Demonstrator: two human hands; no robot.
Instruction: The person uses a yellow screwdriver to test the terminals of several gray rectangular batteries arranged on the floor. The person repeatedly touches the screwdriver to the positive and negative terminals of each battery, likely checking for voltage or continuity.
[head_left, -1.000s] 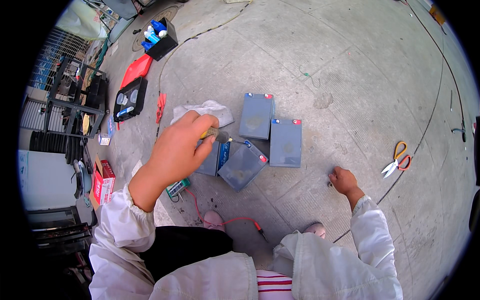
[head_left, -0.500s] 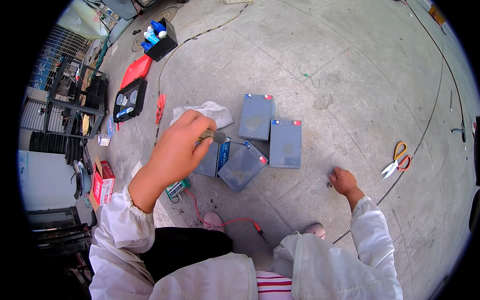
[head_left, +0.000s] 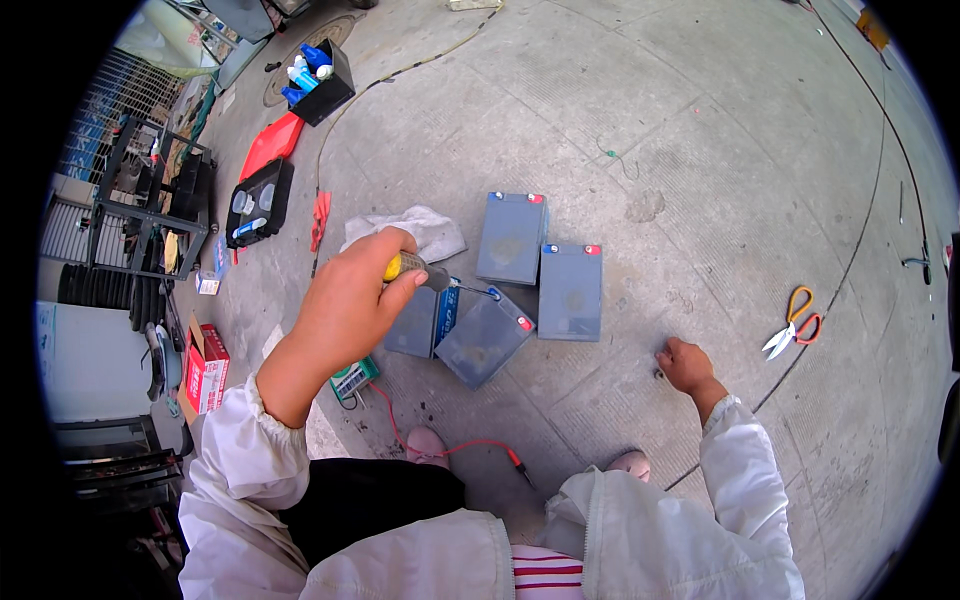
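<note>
My left hand (head_left: 350, 295) is wrapped round the yellow and grey handle of a screwdriver (head_left: 432, 275). Its shaft reaches to the blue-marked terminal of a grey battery (head_left: 486, 338) that lies at an angle. Beside that one, partly under my hand, is another grey battery (head_left: 412, 325) with a blue side. Two more, an upper battery (head_left: 512, 238) and a right-hand battery (head_left: 571, 292), lie against each other, red and blue terminals at their far ends. My right hand (head_left: 690, 365) is closed, low over the concrete; whatever its fingers hold is hidden.
A white cloth (head_left: 425, 232) lies behind my left hand. Scissors (head_left: 793, 325) are on the floor at right. A green-and-white meter (head_left: 352, 380) with a red lead (head_left: 470, 440) sits near my feet. At left are a black tray (head_left: 262, 200), a box of bottles (head_left: 325, 90) and a red carton (head_left: 207, 365).
My left hand has turned slightly round the screwdriver, and more of its yellow handle shows. The tip stays at the same terminal. The right hand has hardly moved.
</note>
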